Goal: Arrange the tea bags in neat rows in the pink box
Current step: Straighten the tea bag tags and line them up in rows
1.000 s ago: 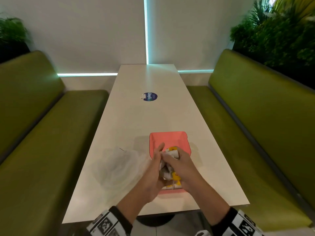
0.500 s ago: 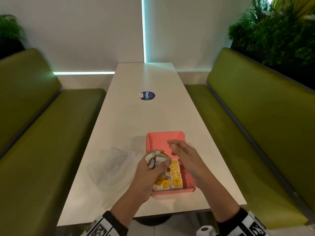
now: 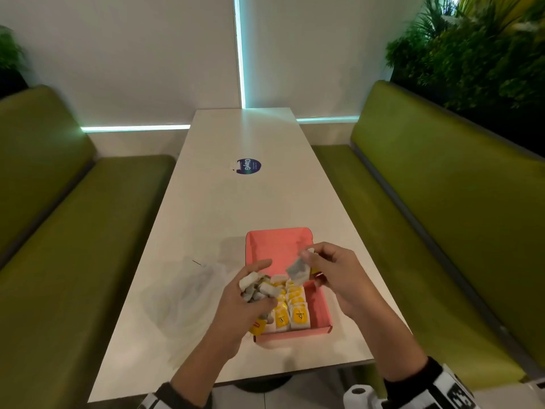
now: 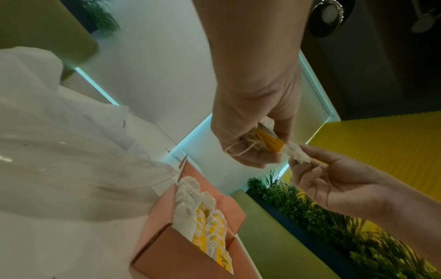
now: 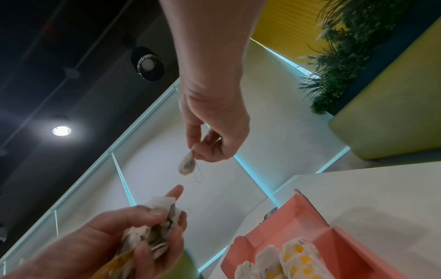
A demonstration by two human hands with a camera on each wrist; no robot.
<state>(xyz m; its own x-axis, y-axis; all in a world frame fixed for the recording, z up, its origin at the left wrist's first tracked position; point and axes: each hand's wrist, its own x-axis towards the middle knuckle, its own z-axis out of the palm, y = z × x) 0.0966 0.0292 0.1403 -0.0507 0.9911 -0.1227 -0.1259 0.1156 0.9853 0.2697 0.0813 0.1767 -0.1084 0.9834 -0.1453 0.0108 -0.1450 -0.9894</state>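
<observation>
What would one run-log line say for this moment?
left hand: holds bunch of tea bags | right hand: pinches one tea bag | pink box: rows part filled

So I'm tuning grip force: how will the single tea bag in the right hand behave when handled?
The single tea bag, pinched by the right hand, sags from the fingers, so it is probably floppy and light. Its string loop dangles, so it may snag. The paper looks thin and could crumple under a hard squeeze.

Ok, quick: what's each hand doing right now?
Left hand: grips a bunch of tea bags over the pink box.
Right hand: pinches one tea bag.
</observation>
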